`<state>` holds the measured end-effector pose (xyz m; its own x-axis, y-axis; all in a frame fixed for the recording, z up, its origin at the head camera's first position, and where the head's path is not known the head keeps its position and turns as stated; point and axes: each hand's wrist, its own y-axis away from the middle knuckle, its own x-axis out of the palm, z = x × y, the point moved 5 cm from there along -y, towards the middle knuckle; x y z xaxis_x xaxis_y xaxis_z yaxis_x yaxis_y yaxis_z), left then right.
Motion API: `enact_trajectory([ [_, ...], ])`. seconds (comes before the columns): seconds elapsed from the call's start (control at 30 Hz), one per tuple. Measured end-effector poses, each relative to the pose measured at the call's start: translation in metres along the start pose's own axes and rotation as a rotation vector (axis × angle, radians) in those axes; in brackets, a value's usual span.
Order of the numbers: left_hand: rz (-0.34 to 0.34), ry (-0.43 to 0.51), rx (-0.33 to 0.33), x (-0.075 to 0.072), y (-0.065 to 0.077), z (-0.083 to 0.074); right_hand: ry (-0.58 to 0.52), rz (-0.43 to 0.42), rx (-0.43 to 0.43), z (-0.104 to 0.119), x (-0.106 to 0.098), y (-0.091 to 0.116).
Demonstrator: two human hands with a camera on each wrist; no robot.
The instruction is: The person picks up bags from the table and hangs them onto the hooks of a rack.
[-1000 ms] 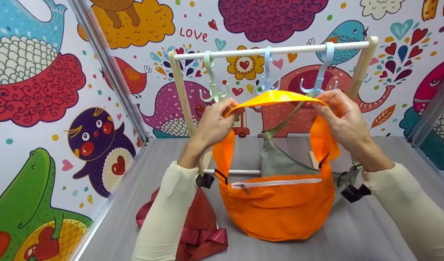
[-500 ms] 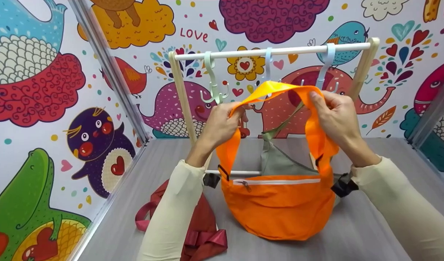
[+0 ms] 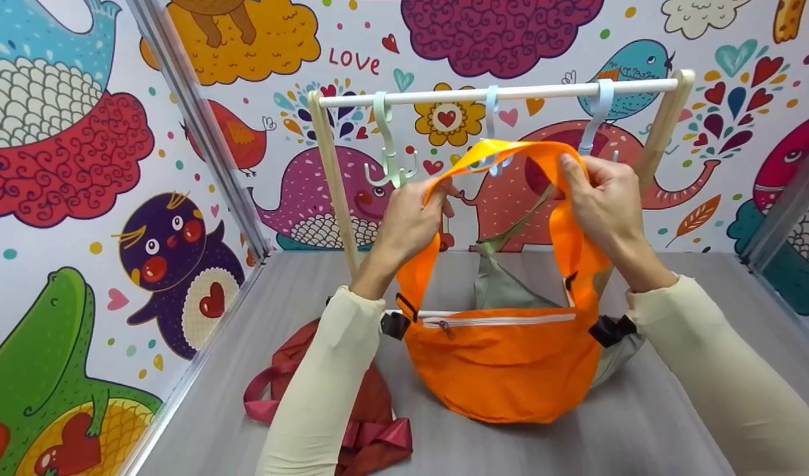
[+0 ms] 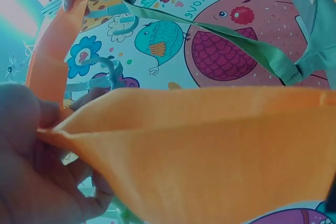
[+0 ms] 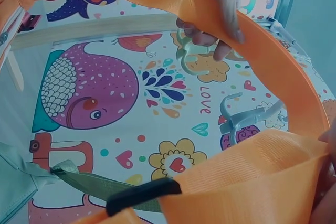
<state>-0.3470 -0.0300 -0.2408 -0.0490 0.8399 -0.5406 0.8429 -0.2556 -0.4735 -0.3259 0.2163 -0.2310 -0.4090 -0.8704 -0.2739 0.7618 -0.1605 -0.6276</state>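
An orange sling bag (image 3: 503,370) with a white zipper along its top hangs by its wide orange strap (image 3: 510,151) between the two hands. My left hand (image 3: 411,215) grips the strap on its left side. Opposite it, my right hand (image 3: 608,201) pinches the strap with the thumb lying along its face. The strap arches between them, in front of the middle light-blue hook (image 3: 492,106). In the left wrist view, orange webbing (image 4: 210,156) fills the lower half. From the right wrist, the left hand (image 5: 218,3) shows across the strap loop.
A rack with a white rail (image 3: 444,97) carries a green hook (image 3: 385,132) on the left and a blue hook (image 3: 599,109) on the right. A grey-green bag (image 3: 507,284) is behind the orange one. A red bag (image 3: 378,410) lies on the grey table (image 3: 497,456).
Both hands have risen slightly and come closer together, lifting the strap's arch. The right hand moved left and its grip shifted, thumb now over the strap. The orange bag rose a little.
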Motion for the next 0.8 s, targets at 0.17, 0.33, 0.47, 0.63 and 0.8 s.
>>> enact_trajectory([
  [0.17,-0.046,-0.032,-0.014,0.004,-0.001,0.001,0.013,-0.014,0.020,-0.003,0.001,-0.002],
  [0.33,-0.108,-0.085,0.009,0.008,-0.005,-0.002,0.038,-0.045,0.035,-0.006,0.000,-0.004],
  [0.47,-0.137,-0.117,0.007,0.009,-0.007,-0.002,0.037,-0.045,0.044,-0.009,0.001,-0.005],
  [0.63,-0.144,-0.139,0.002,0.012,-0.008,0.000,0.047,-0.038,0.053,-0.015,0.003,-0.005],
  [0.8,-0.110,-0.154,0.004,0.017,-0.007,0.006,0.078,-0.026,0.057,-0.023,0.005,-0.004],
])
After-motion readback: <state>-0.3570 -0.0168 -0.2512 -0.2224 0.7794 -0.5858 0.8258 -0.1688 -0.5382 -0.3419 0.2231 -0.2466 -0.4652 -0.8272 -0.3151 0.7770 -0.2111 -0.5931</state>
